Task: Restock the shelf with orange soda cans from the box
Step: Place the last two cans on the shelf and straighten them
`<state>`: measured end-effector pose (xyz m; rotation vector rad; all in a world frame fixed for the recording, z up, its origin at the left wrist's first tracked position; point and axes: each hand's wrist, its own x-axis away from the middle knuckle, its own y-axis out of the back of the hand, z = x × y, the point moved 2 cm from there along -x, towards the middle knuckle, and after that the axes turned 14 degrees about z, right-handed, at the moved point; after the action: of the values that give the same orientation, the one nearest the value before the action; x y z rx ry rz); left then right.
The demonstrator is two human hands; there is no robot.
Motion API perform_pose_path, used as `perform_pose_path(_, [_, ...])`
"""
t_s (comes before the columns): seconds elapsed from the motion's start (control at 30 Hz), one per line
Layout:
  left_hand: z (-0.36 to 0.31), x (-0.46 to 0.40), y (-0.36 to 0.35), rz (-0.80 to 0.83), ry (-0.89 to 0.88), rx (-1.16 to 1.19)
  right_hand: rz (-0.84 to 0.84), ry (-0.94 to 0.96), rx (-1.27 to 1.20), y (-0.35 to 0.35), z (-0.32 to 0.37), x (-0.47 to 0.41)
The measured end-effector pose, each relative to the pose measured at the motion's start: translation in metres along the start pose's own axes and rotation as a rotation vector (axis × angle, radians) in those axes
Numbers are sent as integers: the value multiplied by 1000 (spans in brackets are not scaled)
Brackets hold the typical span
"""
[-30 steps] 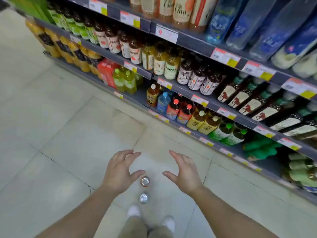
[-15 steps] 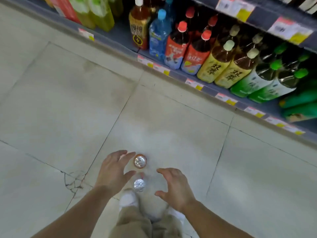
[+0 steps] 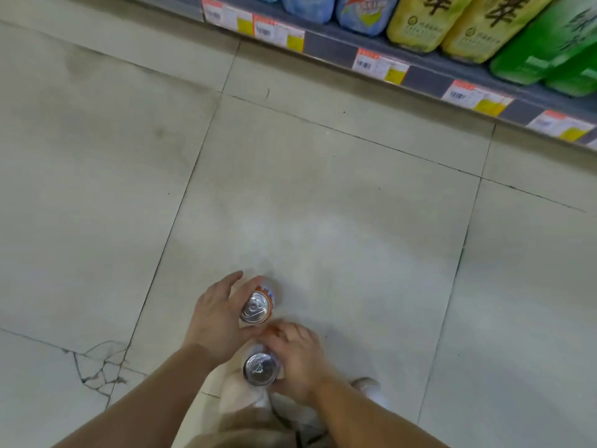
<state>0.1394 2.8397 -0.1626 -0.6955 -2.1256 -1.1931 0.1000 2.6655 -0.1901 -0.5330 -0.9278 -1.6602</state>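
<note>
Pale tiled floor (image 3: 323, 205) is filling the view, the bottom shelf (image 3: 423, 77) edging it. The left hand (image 3: 216, 318) is wrapping its fingers around the farther orange soda can (image 3: 256, 307); the right hand (image 3: 298, 360) is gripping the nearer can (image 3: 260, 368), both upright.

Two cans stand upright on the floor (image 3: 323, 205), one behind the other: the far can (image 3: 256, 308) lies nearer the shelf (image 3: 426, 79), the near can (image 3: 260, 368) just before the person's shoes (image 3: 368, 388). The left hand (image 3: 216, 321) wraps the far can from its left; the right hand (image 3: 298, 360) wraps the near can from its right. The shelf runs along the upper right, bottles (image 3: 452, 24) standing on it, price tags (image 3: 379, 64) along its front edge.
</note>
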Motion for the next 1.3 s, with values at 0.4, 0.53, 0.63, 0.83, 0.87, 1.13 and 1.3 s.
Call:
perform_pose_path(0.4, [-68, 38, 74, -74, -19, -35, -154, -129, -83, 64, 11, 95])
perform_pose_path(0.53, [-128, 79, 137, -126, -101, -21, -256, -138, -87, 112, 50, 158])
perform_pose_path(0.63, [-174, 121, 189, -160, -142, -31, -344, -119, -125, 151, 90, 211])
perform_pose_path(0.83, [-267, 241, 313, -170, -219, -73, -452, -69, -193, 231, 192, 360])
perform_pose_path(0.87, [-284, 264, 337, -150, -234, -76, -474, -51, -204, 247, 211, 391])
perform_pose_path(1.13, [-438, 450, 526, -158, -594, 89, -645, 100, -246, 381, 354, 648])
perform_pose_path(1.3, [-539, 533, 593, -225, -887, 225, -807, 283, -322, 439, 403, 779])
